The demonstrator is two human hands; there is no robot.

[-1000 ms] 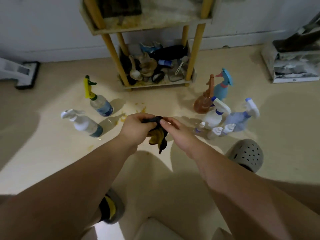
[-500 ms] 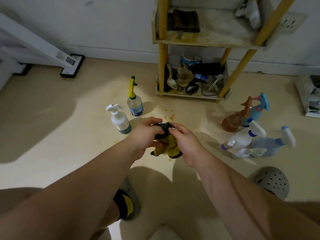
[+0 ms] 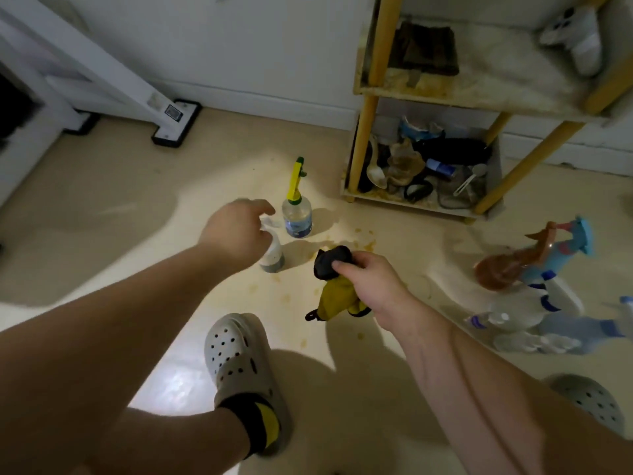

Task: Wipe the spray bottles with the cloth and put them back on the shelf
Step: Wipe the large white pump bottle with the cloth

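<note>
My right hand (image 3: pixel 368 281) grips a bunched yellow and black cloth (image 3: pixel 334 286) above the floor. My left hand (image 3: pixel 236 231) hovers with loosely curled fingers over the head of a white spray bottle (image 3: pixel 272 257), holding nothing that I can make out. Just behind stands a clear bottle with a yellow and green sprayer (image 3: pixel 296 207). At the right, several spray bottles cluster on the floor: a brown one (image 3: pixel 507 269), a blue one (image 3: pixel 565 248) and white ones (image 3: pixel 534 310). The yellow-legged shelf (image 3: pixel 445 90) stands at the back right, with one white bottle (image 3: pixel 579 39) on its upper board.
The shelf's bottom tray (image 3: pixel 428 169) holds spoons, cups and clutter. A dark cloth (image 3: pixel 426 49) lies on the upper board. My clogs (image 3: pixel 236 354) (image 3: pixel 592 402) stand on the beige floor. A white appliance base (image 3: pixel 176 123) sits by the wall at the left.
My left hand let go of the cloth and reached left and forward over the white spray bottle. The right hand keeps the cloth. The view shifted left and closer.
</note>
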